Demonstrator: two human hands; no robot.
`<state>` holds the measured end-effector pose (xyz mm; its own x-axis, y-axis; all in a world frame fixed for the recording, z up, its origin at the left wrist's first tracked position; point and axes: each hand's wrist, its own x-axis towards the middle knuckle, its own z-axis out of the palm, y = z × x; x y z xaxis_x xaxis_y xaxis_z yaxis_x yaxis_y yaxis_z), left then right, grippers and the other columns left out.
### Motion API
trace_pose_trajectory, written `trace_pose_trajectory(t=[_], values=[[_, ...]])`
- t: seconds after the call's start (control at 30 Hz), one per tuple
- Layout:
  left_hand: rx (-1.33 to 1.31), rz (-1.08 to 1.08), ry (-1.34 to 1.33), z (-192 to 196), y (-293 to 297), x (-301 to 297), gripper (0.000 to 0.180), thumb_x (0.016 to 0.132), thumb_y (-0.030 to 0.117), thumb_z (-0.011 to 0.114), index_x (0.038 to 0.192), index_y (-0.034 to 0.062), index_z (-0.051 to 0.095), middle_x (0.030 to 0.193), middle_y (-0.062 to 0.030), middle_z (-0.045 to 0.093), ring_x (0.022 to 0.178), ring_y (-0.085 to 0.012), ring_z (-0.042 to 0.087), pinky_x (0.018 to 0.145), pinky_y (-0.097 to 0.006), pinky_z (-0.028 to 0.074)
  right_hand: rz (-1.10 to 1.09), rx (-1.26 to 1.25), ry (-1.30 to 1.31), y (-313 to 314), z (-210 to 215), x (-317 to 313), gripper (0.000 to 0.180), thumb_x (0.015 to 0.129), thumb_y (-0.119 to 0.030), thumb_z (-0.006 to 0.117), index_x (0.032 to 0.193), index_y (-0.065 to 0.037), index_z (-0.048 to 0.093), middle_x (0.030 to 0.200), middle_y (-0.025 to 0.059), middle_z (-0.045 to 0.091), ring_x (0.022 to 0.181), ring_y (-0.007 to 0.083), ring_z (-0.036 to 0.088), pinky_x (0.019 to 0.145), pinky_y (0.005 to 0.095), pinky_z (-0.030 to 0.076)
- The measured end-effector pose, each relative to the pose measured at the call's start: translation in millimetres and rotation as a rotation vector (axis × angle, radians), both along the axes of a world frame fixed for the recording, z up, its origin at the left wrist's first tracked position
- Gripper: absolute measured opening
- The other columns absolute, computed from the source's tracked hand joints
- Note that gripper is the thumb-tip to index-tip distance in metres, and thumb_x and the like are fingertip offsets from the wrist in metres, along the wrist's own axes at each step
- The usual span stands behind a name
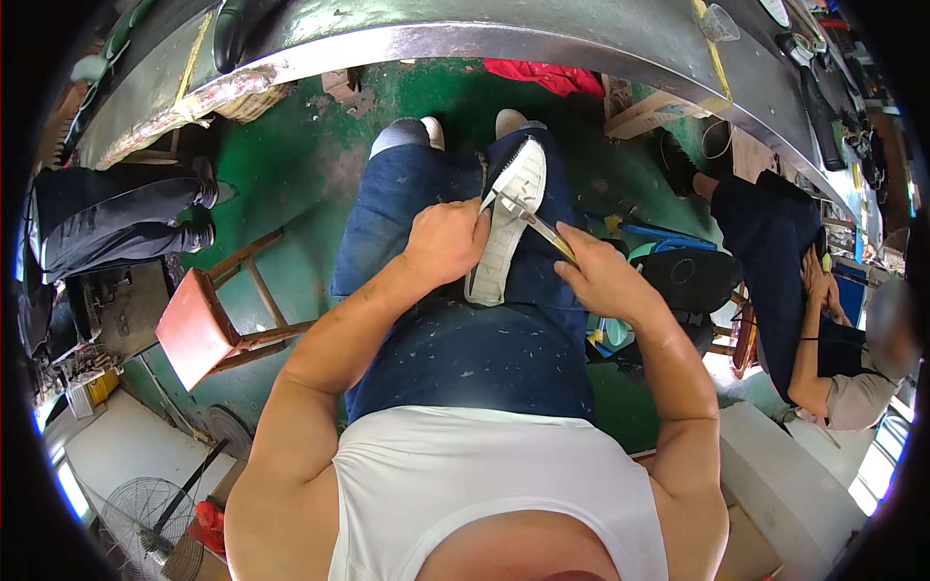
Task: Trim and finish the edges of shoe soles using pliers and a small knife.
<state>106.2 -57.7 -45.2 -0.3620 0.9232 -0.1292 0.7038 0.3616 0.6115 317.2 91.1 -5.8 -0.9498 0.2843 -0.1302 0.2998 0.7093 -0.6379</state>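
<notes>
You brace the white shoe sole [507, 228] on your lap with your left hand [444, 242] clamped around it, so your right hand [599, 276], gripping the metal tool [536, 225], can work its edge.

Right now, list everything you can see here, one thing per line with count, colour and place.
shoe: one, white sole up, on the person's lap
metal tool: one, silvery, its tip against the sole
stool: one, red seat on wooden legs, left on the green floor
workbench: one, grey metal, curving along the top
red cloth: one, under the bench
fan: one, wire cage, bottom left
co-worker: one, seated at right in dark trousers
second co-worker's legs: one pair, dark trousers, far left
left hand: one, gripping the shoe
right hand: one, holding the tool
</notes>
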Motion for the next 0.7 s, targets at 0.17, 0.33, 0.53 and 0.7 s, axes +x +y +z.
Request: trace_pose_trajectory(t=[0.17,0.33,0.53,0.7], values=[[0.056,0.009,0.036,5.3,-2.6,14.1,0.026,0.097,0.021,0.052,0.097,-0.0013,0.065,0.080,-0.0228,0.067,0.076,-0.0418,0.067,0.072,-0.051,0.053,0.099,-0.007,-0.517,18.4,64.4,-44.6,0.030,0.093,-0.017,0.059,0.108,0.009,0.057,0.098,0.0276,0.067,0.096,0.0458,0.064,0.088,0.0515,0.049],[0.231,0.393,-0.710,-34.2,2.3,2.7,0.047,0.107,0.035,0.039,0.121,-0.0017,0.064,0.116,-0.0192,0.068,0.108,-0.0286,0.065,0.098,-0.038,0.049,0.172,-0.060,-0.559,27.8,45.3,-55.8,0.032,0.095,-0.027,0.060,0.099,0.005,0.059,0.089,0.0269,0.065,0.089,0.0457,0.063,0.079,0.0511,0.049],[0.237,0.378,-1.562,-52.6,6.6,-4.7,0.057,0.106,0.042,0.046,0.151,0.0071,0.041,0.135,-0.0069,0.058,0.120,-0.0165,0.056,0.103,-0.034,0.045,-0.170,-0.285,-0.297,-17.6,-16.6,-39.0,0.032,0.096,-0.027,0.060,0.108,0.003,0.060,0.090,0.0267,0.067,0.090,0.0460,0.064,0.081,0.0511,0.050],[0.170,0.416,-1.504,-54.0,20.5,-8.8,0.060,0.102,0.030,0.060,0.154,0.0112,0.038,0.135,-0.0042,0.058,0.120,-0.0134,0.055,0.103,-0.029,0.045,-0.372,-0.362,-0.163,-36.7,-33.3,-31.4,0.032,0.096,-0.028,0.061,0.109,0.002,0.061,0.087,0.0208,0.067,0.080,0.0383,0.068,0.074,0.0438,0.054]])
